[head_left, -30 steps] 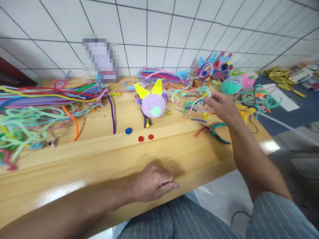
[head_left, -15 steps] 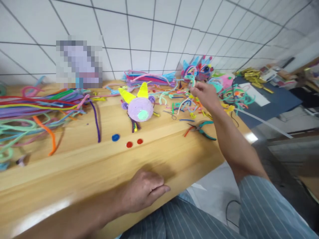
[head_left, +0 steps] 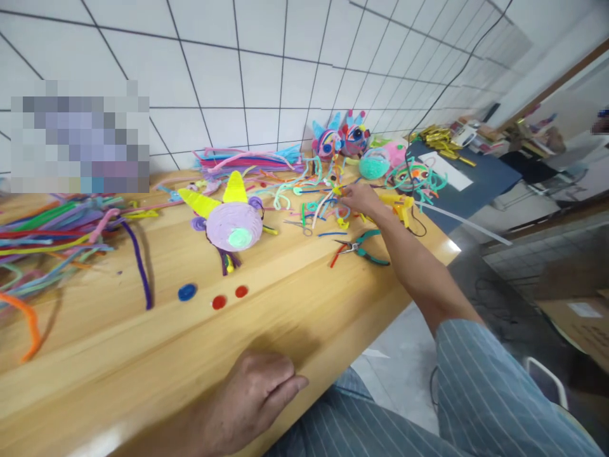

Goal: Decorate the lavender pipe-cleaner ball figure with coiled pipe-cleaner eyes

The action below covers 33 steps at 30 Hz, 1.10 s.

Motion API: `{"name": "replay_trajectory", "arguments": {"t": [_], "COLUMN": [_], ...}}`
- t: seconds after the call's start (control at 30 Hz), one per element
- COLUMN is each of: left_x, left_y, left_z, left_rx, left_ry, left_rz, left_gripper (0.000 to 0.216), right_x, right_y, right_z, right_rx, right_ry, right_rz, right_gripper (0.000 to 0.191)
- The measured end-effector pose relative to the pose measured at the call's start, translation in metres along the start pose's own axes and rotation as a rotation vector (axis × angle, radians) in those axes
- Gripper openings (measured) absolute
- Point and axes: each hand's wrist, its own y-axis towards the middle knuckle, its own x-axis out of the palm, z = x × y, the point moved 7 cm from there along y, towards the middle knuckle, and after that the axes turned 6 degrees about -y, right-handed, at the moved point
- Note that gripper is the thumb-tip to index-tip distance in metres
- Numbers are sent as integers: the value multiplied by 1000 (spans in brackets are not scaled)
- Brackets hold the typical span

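My left hand (head_left: 259, 393) rests curled into a fist at the table's front edge, with nothing visible in it. My right hand (head_left: 364, 200) reaches into the loose pipe cleaner scraps (head_left: 328, 203), its fingers pinched together beside a small yellow piece; whatever they hold is too small to make out. A lilac coiled pipe cleaner head (head_left: 233, 225) with yellow horns and a mint nose sits left of that hand. Before it lie a blue disc (head_left: 187, 292) and two red discs (head_left: 219, 302). Teal-handled pliers (head_left: 364, 247) lie open near my right forearm.
Bundles of pipe cleaners (head_left: 57, 228) lie at the left and more (head_left: 252, 162) along the tiled wall. Finished colourful figures (head_left: 354, 133) stand at the back. Small scissors (head_left: 304, 226) and a yellow glue gun (head_left: 402, 206) lie among the scraps. A purple pipe cleaner (head_left: 137, 263) lies alone.
The view has swung to the right. My right hand has moved from near the blue-horned figures down and toward me into the scraps. My left fist stays at the table edge.
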Motion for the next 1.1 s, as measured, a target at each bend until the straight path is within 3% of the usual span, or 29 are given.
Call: {"name": "replay_trajectory", "arguments": {"t": [0.2,0.27,0.4,0.5,0.57,0.77,1.1], "left_x": [-3,-3,-2,-1,-1,-2,-3], "left_y": [4,5,5,5,5,5,7], "left_z": [3,2,2,1,1,0,0], "left_rx": [-1,-10,-18,-25,-30,-37,-56], "left_ry": [30,36,14,5,3,-4,-35], "left_rz": [-24,-22,-20,-36,-43,-47,-39], "left_gripper": [46,46,46,46,46,47,48], "right_x": [-29,-35,-16,9,12,-22,-23], "right_y": [15,14,11,18,27,48,61], "right_z": [13,14,-13,-28,-28,-10,-11], "right_rx": [79,44,-250,-347,-312,-139,-95], "right_ry": [77,102,-1,-80,-78,20,25], "right_rz": [189,265,258,115,91,266,211], "right_gripper": [36,41,58,43,36,36,36]}}
